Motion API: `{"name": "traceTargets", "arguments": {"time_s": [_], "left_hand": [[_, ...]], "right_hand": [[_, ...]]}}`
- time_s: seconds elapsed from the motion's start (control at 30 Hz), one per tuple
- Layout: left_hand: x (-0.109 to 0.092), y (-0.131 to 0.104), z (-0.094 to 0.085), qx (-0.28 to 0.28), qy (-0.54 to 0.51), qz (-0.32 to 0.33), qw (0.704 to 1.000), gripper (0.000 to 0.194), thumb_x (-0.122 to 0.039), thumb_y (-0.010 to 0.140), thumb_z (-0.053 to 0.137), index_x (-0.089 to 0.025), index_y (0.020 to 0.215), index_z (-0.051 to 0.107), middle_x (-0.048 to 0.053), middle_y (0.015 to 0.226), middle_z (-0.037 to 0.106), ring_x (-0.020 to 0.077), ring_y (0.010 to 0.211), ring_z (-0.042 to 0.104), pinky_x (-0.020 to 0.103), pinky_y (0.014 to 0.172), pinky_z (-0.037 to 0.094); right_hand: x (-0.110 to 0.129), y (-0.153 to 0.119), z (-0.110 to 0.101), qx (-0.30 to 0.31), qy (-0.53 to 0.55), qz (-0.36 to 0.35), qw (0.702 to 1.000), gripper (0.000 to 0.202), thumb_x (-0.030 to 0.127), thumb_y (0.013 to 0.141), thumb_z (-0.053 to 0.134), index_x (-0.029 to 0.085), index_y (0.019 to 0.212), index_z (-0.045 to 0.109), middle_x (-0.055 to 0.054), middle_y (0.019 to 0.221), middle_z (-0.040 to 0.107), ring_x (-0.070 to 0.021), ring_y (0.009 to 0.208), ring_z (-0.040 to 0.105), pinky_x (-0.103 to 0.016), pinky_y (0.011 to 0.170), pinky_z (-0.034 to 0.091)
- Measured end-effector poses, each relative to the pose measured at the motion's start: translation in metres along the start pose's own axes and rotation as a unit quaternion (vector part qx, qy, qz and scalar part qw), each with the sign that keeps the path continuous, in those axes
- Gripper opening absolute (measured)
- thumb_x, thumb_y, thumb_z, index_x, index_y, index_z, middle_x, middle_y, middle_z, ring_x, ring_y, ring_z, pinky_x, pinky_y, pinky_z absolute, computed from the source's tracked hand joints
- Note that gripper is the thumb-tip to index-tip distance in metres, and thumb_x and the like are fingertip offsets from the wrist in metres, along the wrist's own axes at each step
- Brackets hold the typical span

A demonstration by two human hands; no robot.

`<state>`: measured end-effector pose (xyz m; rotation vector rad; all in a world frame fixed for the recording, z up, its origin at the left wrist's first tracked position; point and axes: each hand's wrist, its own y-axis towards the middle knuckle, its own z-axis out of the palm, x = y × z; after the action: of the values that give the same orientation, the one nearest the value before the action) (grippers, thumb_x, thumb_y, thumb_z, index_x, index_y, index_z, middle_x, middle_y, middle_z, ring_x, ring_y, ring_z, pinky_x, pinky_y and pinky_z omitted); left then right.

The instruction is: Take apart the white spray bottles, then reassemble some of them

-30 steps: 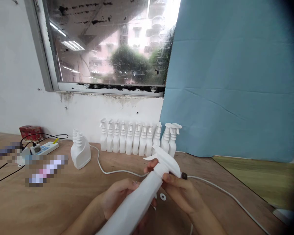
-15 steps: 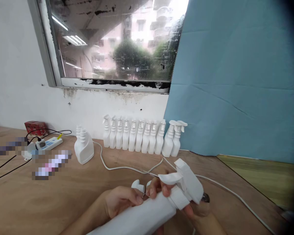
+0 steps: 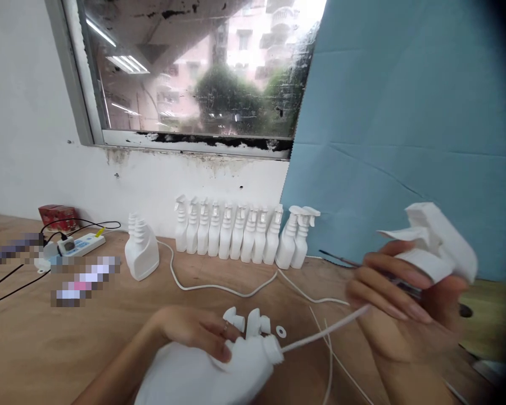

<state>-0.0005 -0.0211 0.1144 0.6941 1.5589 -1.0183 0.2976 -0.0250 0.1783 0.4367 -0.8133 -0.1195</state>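
The spray head (image 3: 452, 239) has moved right of the bottle (image 3: 189, 374), gripped in my right hand (image 3: 398, 304); my left hand (image 3: 198, 333) clasps the bottle, seemingly for steadiness.

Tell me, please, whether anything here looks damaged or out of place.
Yes. The lower window frame is patchy black, as if its white coating is worn, and the wall below is stained. On the table, a white ring lies loose beside two spray heads. The held bottle is tilted, but I see no spill.
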Motion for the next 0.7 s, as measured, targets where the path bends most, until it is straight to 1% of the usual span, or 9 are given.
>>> {"name": "traceTargets", "arguments": {"time_s": [0.03, 0.1, 0.17, 0.2, 0.27, 0.4, 0.5, 0.6, 0.7], "left_hand": [[-0.008, -0.009, -0.006, -0.035, 0.071, -0.007, 0.997, 0.026, -0.04, 0.078, 0.061, -0.02, 0.092, 0.068, 0.0, 0.073, 0.055, 0.0158, 0.063, 0.048, 0.026, 0.061, 0.036], [-0.016, -0.025, -0.018, -0.154, 0.193, -0.034, 0.968, 0.03, -0.046, 0.081, 0.059, -0.02, 0.09, 0.068, 0.0, 0.069, 0.054, 0.016, 0.061, 0.046, 0.025, 0.058, 0.032], [-0.015, -0.036, -0.031, -0.285, 0.273, -0.068, 0.916, 0.036, -0.054, 0.079, 0.059, -0.019, 0.083, 0.065, 0.001, 0.067, 0.053, 0.0177, 0.062, 0.047, 0.026, 0.056, 0.03], [-0.012, -0.041, -0.038, -0.335, 0.297, -0.082, 0.891, 0.039, -0.057, 0.078, 0.059, -0.018, 0.08, 0.064, 0.001, 0.067, 0.054, 0.019, 0.063, 0.049, 0.026, 0.057, 0.031], [-0.008, -0.049, -0.051, -0.409, 0.324, -0.103, 0.847, 0.043, -0.059, 0.077, 0.057, -0.017, 0.086, 0.062, 0.002, 0.071, 0.057, 0.0219, 0.068, 0.054, 0.028, 0.059, 0.034], [0.0, -0.066, -0.076, -0.506, 0.357, -0.162, 0.769, 0.058, -0.059, 0.076, 0.054, -0.013, 0.11, 0.06, 0.007, 0.079, 0.065, 0.0289, 0.076, 0.061, 0.032, 0.065, 0.039], [0.008, -0.078, -0.095, -0.569, 0.381, -0.181, 0.706, 0.058, -0.057, 0.073, 0.056, -0.011, 0.108, 0.06, 0.015, 0.094, 0.068, 0.0338, 0.089, 0.063, 0.036, 0.073, 0.043], [0.013, -0.088, -0.106, -0.588, 0.418, -0.213, 0.659, 0.055, -0.057, 0.075, 0.053, -0.009, 0.101, 0.06, 0.019, 0.101, 0.066, 0.0352, 0.093, 0.062, 0.036, 0.075, 0.044], [0.013, -0.095, -0.106, -0.593, 0.429, -0.246, 0.635, 0.06, -0.059, 0.079, 0.045, -0.006, 0.104, 0.056, 0.019, 0.099, 0.065, 0.0346, 0.091, 0.062, 0.034, 0.071, 0.043]], "right_hand": [[0.006, 0.001, -0.002, -0.013, 0.008, -0.017, 1.0, 0.039, 0.047, 0.068, 0.081, 0.033, 0.1, 0.065, 0.007, 0.06, 0.03, -0.0067, 0.045, -0.002, -0.028, 0.036, 0.013], [0.014, 0.002, -0.004, -0.04, 0.009, -0.039, 0.998, 0.029, 0.043, 0.08, 0.071, 0.026, 0.102, 0.066, 0.006, 0.062, 0.028, -0.0077, 0.047, -0.003, -0.029, 0.035, 0.009], [0.02, 0.004, -0.005, -0.059, -0.018, -0.036, 0.997, 0.024, 0.04, 0.089, 0.06, 0.021, 0.104, 0.066, 0.006, 0.063, 0.025, -0.0085, 0.049, -0.003, -0.027, 0.035, 0.009], [0.022, 0.006, -0.006, -0.064, -0.038, -0.031, 0.997, 0.024, 0.039, 0.092, 0.056, 0.02, 0.104, 0.067, 0.007, 0.064, 0.023, -0.009, 0.05, -0.004, -0.026, 0.035, 0.009], [0.023, 0.011, -0.01, -0.066, -0.083, -0.003, 0.994, 0.025, 0.038, 0.094, 0.052, 0.021, 0.105, 0.067, 0.007, 0.064, 0.019, -0.0097, 0.051, -0.004, -0.025, 0.035, 0.009], [0.013, 0.021, -0.02, -0.055, -0.112, 0.08, 0.989, 0.027, 0.04, 0.087, 0.061, 0.019, 0.104, 0.066, 0.008, 0.063, 0.017, -0.0086, 0.052, -0.004, -0.022, 0.035, 0.009], [-0.004, 0.028, -0.029, -0.065, -0.105, 0.143, 0.982, 0.034, 0.042, 0.075, 0.075, 0.017, 0.094, 0.063, 0.01, 0.06, 0.017, -0.0055, 0.05, -0.003, -0.019, 0.034, 0.007], [-0.024, 0.035, -0.043, -0.096, -0.139, 0.19, 0.967, 0.044, 0.045, 0.063, 0.083, 0.018, 0.073, 0.05, 0.011, 0.056, 0.019, -0.0022, 0.045, 0.001, -0.016, 0.034, 0.004], [-0.043, 0.04, -0.06, -0.132, -0.18, 0.22, 0.95, 0.054, 0.048, 0.061, 0.084, 0.019, 0.066, 0.038, 0.012, 0.053, 0.023, -0.0004, 0.041, 0.007, -0.015, 0.034, 0.004]]}}
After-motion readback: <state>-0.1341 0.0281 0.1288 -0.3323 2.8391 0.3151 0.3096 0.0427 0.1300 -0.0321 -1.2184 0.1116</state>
